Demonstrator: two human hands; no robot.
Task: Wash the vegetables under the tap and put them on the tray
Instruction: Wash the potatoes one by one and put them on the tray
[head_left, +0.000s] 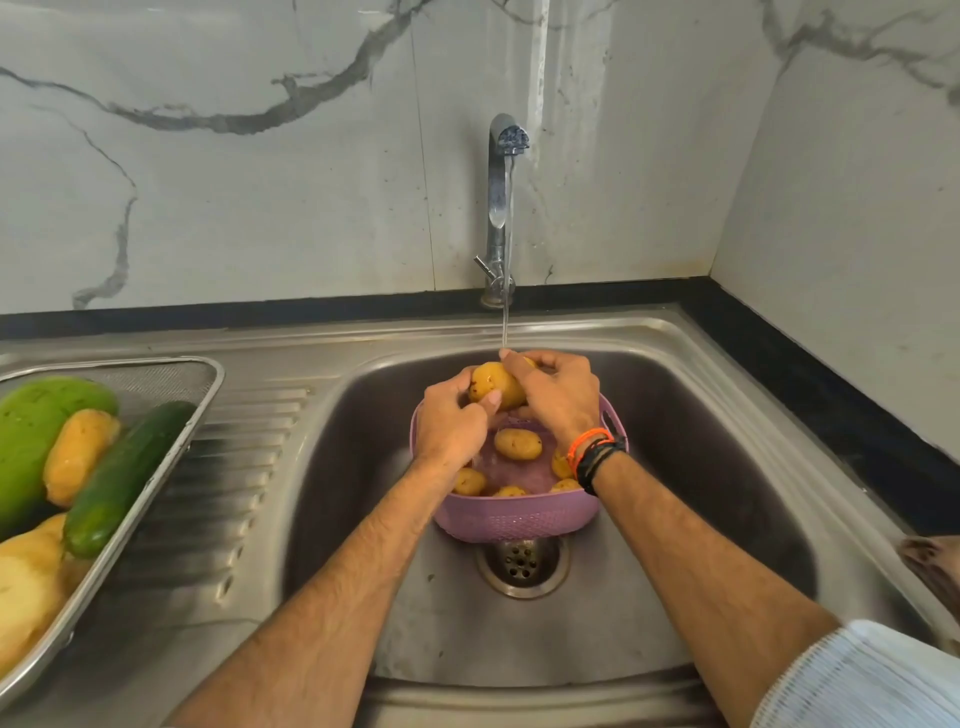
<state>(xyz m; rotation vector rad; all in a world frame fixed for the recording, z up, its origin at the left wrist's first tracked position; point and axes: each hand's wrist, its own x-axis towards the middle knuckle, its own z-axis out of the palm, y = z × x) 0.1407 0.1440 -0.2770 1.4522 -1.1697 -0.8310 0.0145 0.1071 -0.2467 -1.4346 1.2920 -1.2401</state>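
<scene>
A yellow potato is held between both hands under a thin stream from the tap. My left hand grips its left side, thumb on the front. My right hand curls over its right side and top. Right below them a pink perforated basket stands in the sink with several more potatoes in it. On the drainboard at the left is a steel mesh tray holding a dark cucumber, a light green vegetable and potatoes.
The sink drain lies just in front of the basket. A ribbed drainboard runs between tray and basin. A black counter strip and marble walls close off the back and right.
</scene>
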